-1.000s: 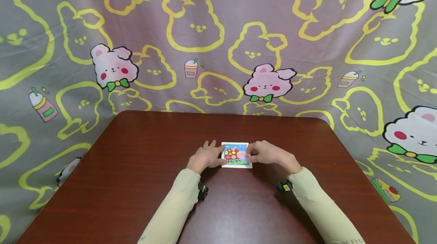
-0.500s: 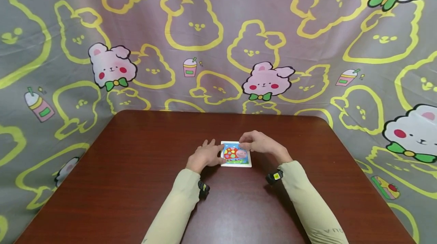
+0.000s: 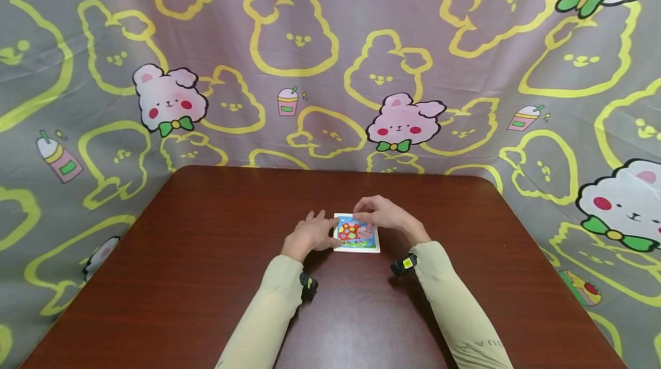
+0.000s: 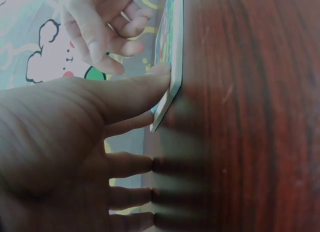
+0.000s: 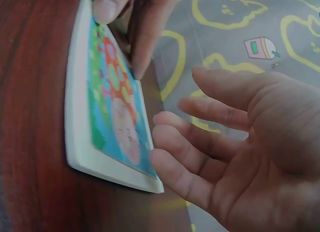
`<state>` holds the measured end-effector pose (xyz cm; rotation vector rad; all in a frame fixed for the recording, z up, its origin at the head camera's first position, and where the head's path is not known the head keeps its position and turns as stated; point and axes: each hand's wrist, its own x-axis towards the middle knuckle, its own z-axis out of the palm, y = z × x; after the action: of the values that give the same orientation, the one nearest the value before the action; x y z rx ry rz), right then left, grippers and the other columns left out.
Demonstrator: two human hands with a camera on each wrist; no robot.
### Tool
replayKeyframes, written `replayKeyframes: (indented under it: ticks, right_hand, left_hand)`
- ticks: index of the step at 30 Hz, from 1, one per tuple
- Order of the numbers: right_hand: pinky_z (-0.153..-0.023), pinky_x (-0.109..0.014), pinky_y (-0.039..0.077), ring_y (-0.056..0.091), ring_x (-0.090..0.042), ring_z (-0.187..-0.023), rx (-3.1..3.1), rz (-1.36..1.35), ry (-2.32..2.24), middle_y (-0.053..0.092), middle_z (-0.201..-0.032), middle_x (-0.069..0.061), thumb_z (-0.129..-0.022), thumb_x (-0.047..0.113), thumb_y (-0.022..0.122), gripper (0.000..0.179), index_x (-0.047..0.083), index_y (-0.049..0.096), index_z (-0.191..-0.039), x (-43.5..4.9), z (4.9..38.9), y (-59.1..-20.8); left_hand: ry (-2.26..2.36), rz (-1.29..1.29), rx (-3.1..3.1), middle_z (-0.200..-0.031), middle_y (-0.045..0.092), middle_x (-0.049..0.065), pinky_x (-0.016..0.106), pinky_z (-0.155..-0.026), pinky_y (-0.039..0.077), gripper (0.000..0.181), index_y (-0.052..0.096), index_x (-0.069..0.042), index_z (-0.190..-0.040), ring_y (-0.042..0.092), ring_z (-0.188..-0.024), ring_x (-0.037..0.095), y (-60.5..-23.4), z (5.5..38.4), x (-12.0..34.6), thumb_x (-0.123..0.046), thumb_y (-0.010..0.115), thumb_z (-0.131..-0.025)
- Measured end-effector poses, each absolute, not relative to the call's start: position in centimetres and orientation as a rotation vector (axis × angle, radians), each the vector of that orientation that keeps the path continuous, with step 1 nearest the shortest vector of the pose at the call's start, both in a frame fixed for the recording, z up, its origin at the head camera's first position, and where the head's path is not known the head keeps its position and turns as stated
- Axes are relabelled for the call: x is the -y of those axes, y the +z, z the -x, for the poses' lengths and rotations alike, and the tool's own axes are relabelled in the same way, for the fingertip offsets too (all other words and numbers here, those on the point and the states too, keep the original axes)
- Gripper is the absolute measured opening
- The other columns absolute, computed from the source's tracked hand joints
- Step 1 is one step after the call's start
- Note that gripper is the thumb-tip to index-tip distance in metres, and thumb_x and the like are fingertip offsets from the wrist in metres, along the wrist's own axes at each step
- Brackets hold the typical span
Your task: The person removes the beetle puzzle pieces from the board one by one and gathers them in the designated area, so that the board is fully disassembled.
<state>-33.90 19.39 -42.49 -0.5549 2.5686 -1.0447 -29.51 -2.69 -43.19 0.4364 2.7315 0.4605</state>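
Observation:
A small square board (image 3: 356, 245) with a white border lies flat on the table, bearing a bright picture (image 5: 117, 92) of a red spotted ladybug on blue and green. At its left side rests my left hand (image 3: 306, 237), thumb (image 4: 145, 87) and index finger touching the board near its edge. The other left fingertips stand on the tabletop. Over the board's far right part hovers my right hand (image 3: 384, 213), its fingers (image 5: 195, 142) loosely bent with nothing visible between them. In the right wrist view those fingertips are close to the border; contact there is hard to tell.
The dark red-brown wooden table (image 3: 217, 254) has rounded far corners. Behind and beside it hangs a grey curtain (image 3: 320, 88) printed with yellow outlines and rabbit faces. Black wrist devices (image 3: 404, 264) sit at both sleeve cuffs.
My right hand has moved left and slightly away from me, from the board's right edge to above its far part. My left hand and the board stay in place.

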Motion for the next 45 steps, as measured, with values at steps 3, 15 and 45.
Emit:
replayKeyframes:
  ticks: [3, 15, 45]
  right_hand:
    - [-0.075, -0.031, 0.053, 0.062, -0.017, -0.085, -2.615, 0.557, -0.994, 0.069, -0.101, -0.003, -0.093, 0.032, 0.068, 0.025, 0.016, 0.068, -0.112, -19.0, 33.9, -42.8]
    - [-0.068, -0.029, 0.046, 0.057, -0.018, -0.078, -2.670, 0.546, -0.818, 0.063, -0.090, -0.004, -0.092, 0.032, 0.068, 0.026, 0.019, 0.067, -0.115, -17.9, 34.0, -43.6]
    - [-0.082, -0.038, 0.051, 0.059, -0.019, -0.091, -2.668, 0.550, -0.735, 0.067, -0.107, -0.007, -0.091, 0.030, 0.070, 0.030, 0.019, 0.069, -0.119, -17.6, 34.3, -43.8]
  left_hand:
    - [0.449, -0.433, -2.732, -0.163, 0.022, 0.015, 0.058, -0.119, 0.020, 0.065, 0.037, -0.027, -0.153, 0.013, -0.151, 0.043, -43.1, 29.5, 2.7, -0.043, 0.062, -0.094]
    - [0.448, -0.444, -2.739, -0.162, 0.024, 0.015, 0.060, -0.118, 0.021, 0.066, 0.039, -0.027, -0.152, 0.014, -0.150, 0.043, -43.2, 29.6, 2.7, -0.045, 0.063, -0.093]
    - [0.392, -0.422, -2.746, -0.163, 0.023, 0.013, 0.058, -0.119, 0.022, 0.072, 0.035, -0.023, -0.154, 0.015, -0.151, 0.041, -43.0, 30.0, 2.5, -0.048, 0.063, -0.093]
